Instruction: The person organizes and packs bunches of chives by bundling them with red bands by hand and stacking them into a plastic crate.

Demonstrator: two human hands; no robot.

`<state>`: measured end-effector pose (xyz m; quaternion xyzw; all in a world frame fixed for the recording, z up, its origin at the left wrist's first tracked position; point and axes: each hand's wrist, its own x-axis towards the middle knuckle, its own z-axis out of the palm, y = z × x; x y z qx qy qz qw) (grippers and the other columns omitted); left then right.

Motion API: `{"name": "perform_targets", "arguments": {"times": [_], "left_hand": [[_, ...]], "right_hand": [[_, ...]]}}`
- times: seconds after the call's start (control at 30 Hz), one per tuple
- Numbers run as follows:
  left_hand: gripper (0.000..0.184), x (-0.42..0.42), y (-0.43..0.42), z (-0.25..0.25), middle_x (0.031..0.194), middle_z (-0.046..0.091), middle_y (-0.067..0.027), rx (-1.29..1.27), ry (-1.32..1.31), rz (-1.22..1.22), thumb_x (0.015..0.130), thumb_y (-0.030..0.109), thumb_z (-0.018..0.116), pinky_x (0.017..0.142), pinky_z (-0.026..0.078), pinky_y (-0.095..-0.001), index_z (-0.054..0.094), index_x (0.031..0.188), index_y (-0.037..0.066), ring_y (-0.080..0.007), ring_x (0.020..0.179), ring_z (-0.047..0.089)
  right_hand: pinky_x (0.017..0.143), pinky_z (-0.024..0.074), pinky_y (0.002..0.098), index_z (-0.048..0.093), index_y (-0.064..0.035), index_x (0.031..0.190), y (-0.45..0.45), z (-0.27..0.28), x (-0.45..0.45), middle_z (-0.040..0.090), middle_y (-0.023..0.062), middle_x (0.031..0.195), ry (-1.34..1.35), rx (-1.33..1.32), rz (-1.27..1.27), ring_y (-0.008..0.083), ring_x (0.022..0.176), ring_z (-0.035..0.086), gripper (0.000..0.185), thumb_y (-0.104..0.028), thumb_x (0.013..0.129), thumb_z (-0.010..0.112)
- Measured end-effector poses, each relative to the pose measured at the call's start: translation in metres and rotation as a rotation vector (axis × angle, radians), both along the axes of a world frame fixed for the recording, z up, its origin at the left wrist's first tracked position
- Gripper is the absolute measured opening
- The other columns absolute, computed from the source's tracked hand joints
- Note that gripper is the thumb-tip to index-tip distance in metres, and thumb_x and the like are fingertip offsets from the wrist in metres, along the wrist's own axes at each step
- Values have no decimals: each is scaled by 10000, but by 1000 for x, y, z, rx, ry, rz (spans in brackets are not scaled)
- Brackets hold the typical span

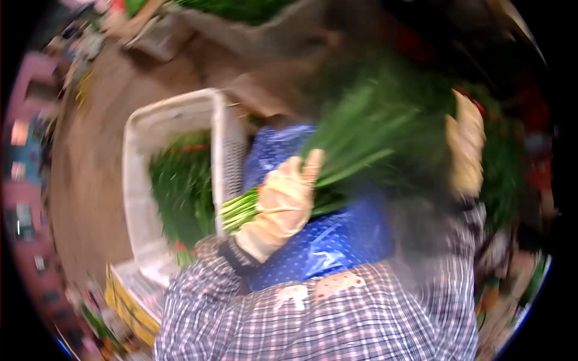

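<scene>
My left hand (284, 201), in a cream work glove, is closed around the pale stalk ends of a bunch of green chives (355, 129). The long leaves fan out to the upper right and are blurred, and the cut ends poke out to the left of the hand. At the right, my right hand (466, 147), in a matching glove, is smeared by motion. Its fingers stretch out beside the leaf tips, the thumb apart, with no object visible in them. Blue dotted plastic sheeting (328, 237) covers my lap beneath the bunch.
A white plastic crate (135, 174) stands at my left, holding chive bunches (180, 174) tied with red bands. A yellow-edged box (129, 301) sits below it. More greens (503, 174) lie at the right. Brown sheeting (186, 60) and further greens (241, 7) are ahead.
</scene>
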<state>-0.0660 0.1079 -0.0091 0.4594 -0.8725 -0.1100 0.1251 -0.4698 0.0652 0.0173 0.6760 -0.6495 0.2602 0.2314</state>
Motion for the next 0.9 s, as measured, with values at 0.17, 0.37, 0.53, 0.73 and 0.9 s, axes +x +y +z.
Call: {"name": "perform_targets", "arguments": {"times": [0.17, 0.37, 0.53, 0.73, 0.9], "left_hand": [[946, 5, 2, 16, 1478, 406, -325, 243, 132, 76, 875, 432, 726, 1105, 385, -533, 251, 1594, 41, -477, 1326, 464], [1246, 27, 24, 27, 1453, 409, -327, 270, -227, 117, 719, 488, 848, 1056, 404, -569, 135, 1614, -6, -446, 1272, 497], [1165, 54, -11, 32, 1140, 639, -265, 469, 118, 177, 700, 329, 855, 899, 539, -398, 198, 1541, -138, -389, 1006, 660], [299, 99, -25, 55, 1055, 734, -69, 1364, 1357, 272, 935, 183, 747, 890, 549, -307, 692, 1188, 34, -147, 977, 688], [448, 120, 2, 53, 1288, 659, -115, 1688, 2224, 229, 984, 196, 702, 962, 559, -307, 561, 1373, 23, -183, 1061, 671]], "right_hand": [[1005, 499, 353, 637, 18, 1258, 43, 57, 137, 712, 169, 1187, -928, 561, 517, 261, 1157, 655, 313, -3, 945, 646], [999, 513, 379, 608, 45, 1292, 28, 21, 194, 706, 199, 1202, -695, 886, 732, 327, 1106, 684, 409, 67, 886, 660], [1084, 459, 434, 548, 12, 1383, 28, 58, 225, 605, 212, 1347, -384, 566, 731, 404, 1286, 565, 579, 69, 828, 704], [1115, 437, 512, 539, 3, 1374, 39, 89, 239, 563, 230, 1402, -339, 463, 911, 456, 1331, 520, 634, 55, 779, 753], [1125, 434, 487, 511, -6, 1403, 32, 86, 284, 564, 225, 1399, -381, 525, 873, 420, 1352, 515, 705, 73, 751, 768]]}}
